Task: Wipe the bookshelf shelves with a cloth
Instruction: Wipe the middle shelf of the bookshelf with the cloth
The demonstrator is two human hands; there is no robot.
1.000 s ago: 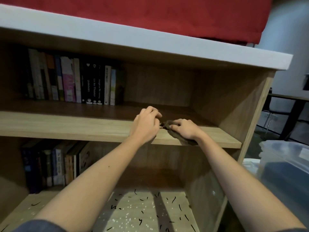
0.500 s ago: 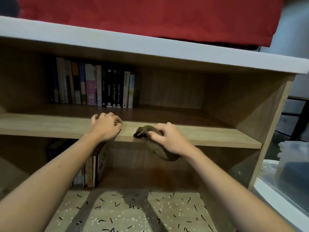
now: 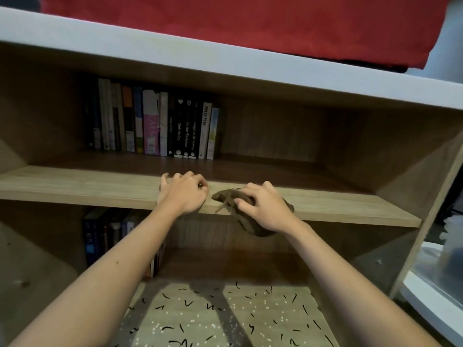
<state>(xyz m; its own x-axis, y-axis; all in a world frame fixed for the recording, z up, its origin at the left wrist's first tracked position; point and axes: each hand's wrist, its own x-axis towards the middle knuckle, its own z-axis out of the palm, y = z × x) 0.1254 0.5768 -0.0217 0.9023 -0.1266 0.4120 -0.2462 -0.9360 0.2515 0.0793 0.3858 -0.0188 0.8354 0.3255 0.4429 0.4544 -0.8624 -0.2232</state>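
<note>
Middle shelf, front edge, both hands on it.

Right hand: the grip is curled over a dark brown cloth, fingertips bent down into the bunched fabric and holding it against the board. The cloth sits on the front lip of the shelf, right of centre. One end pokes out toward your left hand and a fold hangs over the edge below your wrist.

Left hand: just beside the cloth, apart from it by a narrow gap. The grip is curled with knuckles up, resting on the shelf edge – nothing in it.

Behind your hands, at the back of the same shelf, a row of upright books stands left of centre; the right part of the shelf is bare wood. A second group of books stands on the shelf below, at the left.

Above, the white top board carries a red fabric. Speckled flooring shows between your forearms – and a clear plastic box sits at the far right, outside the bookshelf.
</note>
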